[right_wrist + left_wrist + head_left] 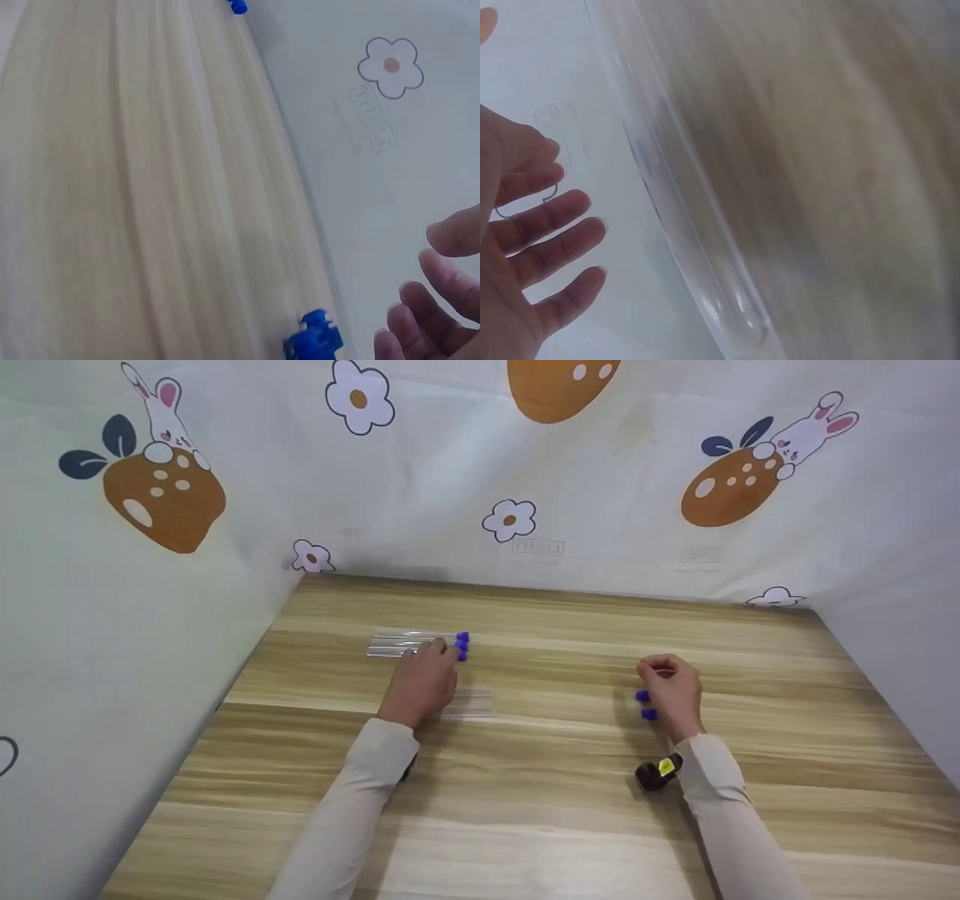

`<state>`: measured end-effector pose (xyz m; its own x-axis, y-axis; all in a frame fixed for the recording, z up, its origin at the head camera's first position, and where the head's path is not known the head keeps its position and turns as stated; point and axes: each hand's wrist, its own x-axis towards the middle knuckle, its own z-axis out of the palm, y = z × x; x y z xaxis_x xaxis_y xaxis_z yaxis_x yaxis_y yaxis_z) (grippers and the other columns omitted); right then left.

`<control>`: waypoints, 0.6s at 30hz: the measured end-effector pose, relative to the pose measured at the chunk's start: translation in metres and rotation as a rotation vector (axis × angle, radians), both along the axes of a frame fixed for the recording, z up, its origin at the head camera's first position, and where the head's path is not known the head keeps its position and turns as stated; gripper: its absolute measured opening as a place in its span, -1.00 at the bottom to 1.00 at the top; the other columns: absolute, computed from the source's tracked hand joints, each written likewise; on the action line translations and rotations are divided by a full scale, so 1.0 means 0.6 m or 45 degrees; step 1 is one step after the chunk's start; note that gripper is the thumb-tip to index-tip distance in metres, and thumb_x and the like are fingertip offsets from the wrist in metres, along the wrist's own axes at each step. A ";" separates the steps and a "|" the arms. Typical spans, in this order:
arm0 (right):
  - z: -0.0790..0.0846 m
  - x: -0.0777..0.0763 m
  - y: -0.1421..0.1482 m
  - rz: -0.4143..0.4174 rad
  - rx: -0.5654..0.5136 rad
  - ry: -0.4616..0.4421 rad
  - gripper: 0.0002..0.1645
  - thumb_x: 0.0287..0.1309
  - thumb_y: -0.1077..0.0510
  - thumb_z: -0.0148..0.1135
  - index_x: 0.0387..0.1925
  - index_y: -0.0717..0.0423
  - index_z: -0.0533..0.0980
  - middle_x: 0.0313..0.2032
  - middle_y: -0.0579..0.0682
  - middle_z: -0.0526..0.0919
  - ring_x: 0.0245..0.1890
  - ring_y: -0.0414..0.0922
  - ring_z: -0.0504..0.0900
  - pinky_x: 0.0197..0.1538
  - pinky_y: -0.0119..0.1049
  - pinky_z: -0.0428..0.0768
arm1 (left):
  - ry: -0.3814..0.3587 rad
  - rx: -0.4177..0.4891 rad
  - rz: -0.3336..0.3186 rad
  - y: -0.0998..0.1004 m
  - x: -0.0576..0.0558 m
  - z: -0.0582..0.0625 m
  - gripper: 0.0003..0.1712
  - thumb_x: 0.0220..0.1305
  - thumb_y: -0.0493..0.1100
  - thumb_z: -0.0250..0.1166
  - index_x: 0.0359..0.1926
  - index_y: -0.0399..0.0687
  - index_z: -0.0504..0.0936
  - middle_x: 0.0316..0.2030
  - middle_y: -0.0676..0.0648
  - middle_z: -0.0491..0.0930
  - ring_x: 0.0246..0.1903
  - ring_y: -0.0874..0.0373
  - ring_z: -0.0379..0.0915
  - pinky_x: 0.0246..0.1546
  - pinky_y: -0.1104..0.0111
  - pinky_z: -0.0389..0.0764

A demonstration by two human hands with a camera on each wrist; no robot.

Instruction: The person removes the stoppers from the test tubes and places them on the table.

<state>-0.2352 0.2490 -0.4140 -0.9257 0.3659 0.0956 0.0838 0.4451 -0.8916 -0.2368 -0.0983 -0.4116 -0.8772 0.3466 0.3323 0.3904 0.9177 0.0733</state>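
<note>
1. Clear capped tubes (396,643), slim, glossy and see-through, lie side by side on the wood-grain table (555,780), blue-violet caps (463,646) lined up at their right ends.
2. My left hand (424,682) hovers at them, fingers loosely bent and apart, gripping nothing; whether my fingertips touch them, I cannot tell.
3. Fainter clear tubes (476,703) lie just beside that hand, nearer me.
4. My right hand (675,697), thumb and forefinger curved toward each other around no visible object, is near two loose blue caps (649,714).
5. Behind, a pale sheet (435,480) shows printed flowers and rabbits.
</note>
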 end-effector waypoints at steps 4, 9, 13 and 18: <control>0.004 -0.002 -0.014 0.011 0.018 0.050 -0.78 0.15 0.16 0.21 -0.21 0.22 0.58 -0.39 -0.20 0.58 -0.41 -0.40 0.49 -0.30 -0.56 0.46 | 0.035 -0.030 0.025 -0.001 -0.003 0.002 -0.67 0.30 -0.18 0.09 0.02 -0.20 0.55 -0.12 -0.18 0.54 -0.12 -0.08 0.51 -0.12 0.03 0.53; 0.010 -0.008 -0.029 0.053 -0.018 0.043 -0.70 0.21 0.11 0.18 -0.12 0.23 0.56 -0.20 -0.02 0.60 -0.31 -0.33 0.53 -0.28 -0.56 0.48 | 0.123 -0.033 0.044 -0.002 -0.009 0.002 -0.65 0.25 -0.17 0.13 0.04 -0.17 0.55 -0.09 -0.19 0.54 -0.09 -0.08 0.51 -0.10 0.02 0.53; 0.016 -0.010 -0.043 0.112 -0.071 0.010 -0.60 0.28 0.06 0.11 0.05 0.22 0.50 0.02 0.08 0.54 -0.09 -0.17 0.56 -0.23 -0.57 0.47 | 0.205 -0.034 0.057 -0.006 -0.012 -0.001 -0.61 0.22 -0.16 0.16 0.07 -0.14 0.50 -0.07 -0.18 0.52 -0.09 -0.08 0.50 -0.13 0.03 0.53; 0.021 -0.014 -0.069 0.217 -0.240 -0.020 -0.52 0.35 0.04 0.03 0.19 0.21 0.40 0.13 0.12 0.46 0.11 0.01 0.48 -0.05 -0.43 0.53 | 0.272 -0.029 0.105 -0.011 -0.013 -0.006 -0.52 0.18 -0.16 0.19 0.15 -0.11 0.43 0.00 -0.18 0.51 -0.04 -0.09 0.49 -0.13 0.02 0.51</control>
